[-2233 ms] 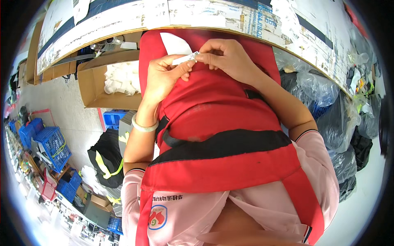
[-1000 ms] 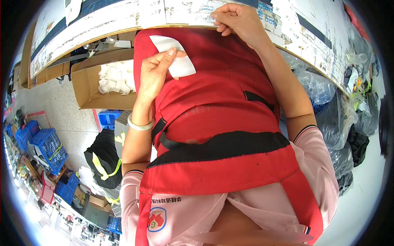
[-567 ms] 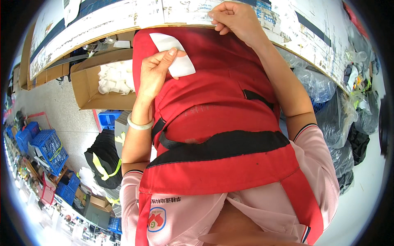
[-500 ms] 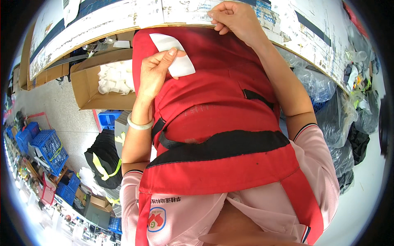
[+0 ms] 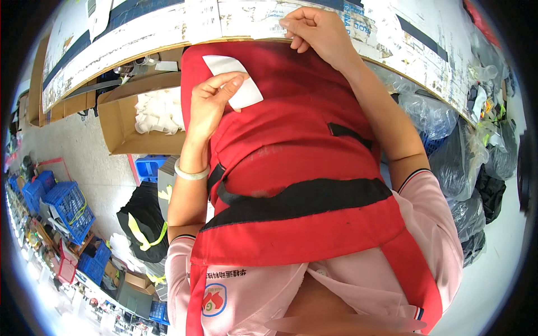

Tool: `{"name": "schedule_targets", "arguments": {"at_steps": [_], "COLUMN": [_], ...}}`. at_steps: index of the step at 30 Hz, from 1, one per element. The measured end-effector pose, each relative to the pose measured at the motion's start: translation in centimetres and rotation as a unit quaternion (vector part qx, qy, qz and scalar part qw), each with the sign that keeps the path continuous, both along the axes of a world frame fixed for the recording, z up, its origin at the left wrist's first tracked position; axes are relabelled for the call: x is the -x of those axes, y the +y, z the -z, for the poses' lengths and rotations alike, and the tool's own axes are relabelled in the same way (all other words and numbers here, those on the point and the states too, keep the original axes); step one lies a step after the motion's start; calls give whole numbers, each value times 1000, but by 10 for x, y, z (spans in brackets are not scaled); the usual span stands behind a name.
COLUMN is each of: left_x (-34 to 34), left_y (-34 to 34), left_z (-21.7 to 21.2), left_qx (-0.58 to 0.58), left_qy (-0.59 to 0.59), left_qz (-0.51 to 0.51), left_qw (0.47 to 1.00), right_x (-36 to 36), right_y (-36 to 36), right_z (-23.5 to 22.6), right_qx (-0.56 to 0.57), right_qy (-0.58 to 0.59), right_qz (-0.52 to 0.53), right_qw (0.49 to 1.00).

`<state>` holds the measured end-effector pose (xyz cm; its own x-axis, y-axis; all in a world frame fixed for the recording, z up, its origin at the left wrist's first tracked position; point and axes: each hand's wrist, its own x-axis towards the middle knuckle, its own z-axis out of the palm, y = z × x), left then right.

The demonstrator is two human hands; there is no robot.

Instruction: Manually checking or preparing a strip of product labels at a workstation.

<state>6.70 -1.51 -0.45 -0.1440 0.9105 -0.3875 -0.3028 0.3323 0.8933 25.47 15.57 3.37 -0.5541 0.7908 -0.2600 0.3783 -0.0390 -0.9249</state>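
Observation:
My left hand (image 5: 208, 105) pinches a small white sheet, paper-like and slightly curled (image 5: 247, 96), between thumb and fingers. The sheet is held over the lap of my red apron (image 5: 291, 134). At the table's near edge, my right hand (image 5: 325, 36) has its thumb and index finger pressed together and the other fingers curled under. Whether anything small is between those fingertips I cannot make out. Beneath that hand lies the worn white tabletop (image 5: 246, 22), covered with printed board and strips of dark tape.
A cardboard box (image 5: 120, 120) of white pieces stands below the table at left. Beyond it are blue crates (image 5: 70, 210) and a black bundle with a yellow-green tie (image 5: 143, 221). Clear plastic bags (image 5: 428, 115) crowd the right side.
Both hands have shifted slightly in the picture, along with the table and my apron. The left hand still grips the white sheet, now tilted a little differently. The right hand keeps its pinch.

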Motion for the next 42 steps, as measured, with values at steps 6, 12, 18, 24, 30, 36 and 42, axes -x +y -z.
{"name": "schedule_targets", "arguments": {"at_steps": [6, 12, 18, 24, 30, 36, 42], "left_x": [11, 80, 188, 235, 226, 149, 117], "left_y": [-3, -44, -102, -168, -188, -105, -74], "left_z": [10, 23, 127, 201, 228, 189, 140], "left_qx": [-20, 27, 45, 290, 311, 195, 111], "left_qy": [19, -94, -204, 40, 79, -1, 45], "left_qz": [-20, -134, -245, -310, -281, -213, -167], "left_qw": [999, 986, 947, 905, 905, 957, 979], "right_x": [-37, -159, -194, -198, -204, -190, -172], "right_y": [-5, 32, 49, 18, 19, 67, 77], "right_z": [-8, -11, 22, 13, 27, 29, 21], "right_qx": [-15, -125, -251, -424, -474, -519, -453], "right_qy": [90, 25, -242, -229, -225, -166, -149], "right_qz": [45, 240, 274, 262, 190, 152, 130], "right_qw": [995, 962, 896, 836, 830, 825, 869]}}
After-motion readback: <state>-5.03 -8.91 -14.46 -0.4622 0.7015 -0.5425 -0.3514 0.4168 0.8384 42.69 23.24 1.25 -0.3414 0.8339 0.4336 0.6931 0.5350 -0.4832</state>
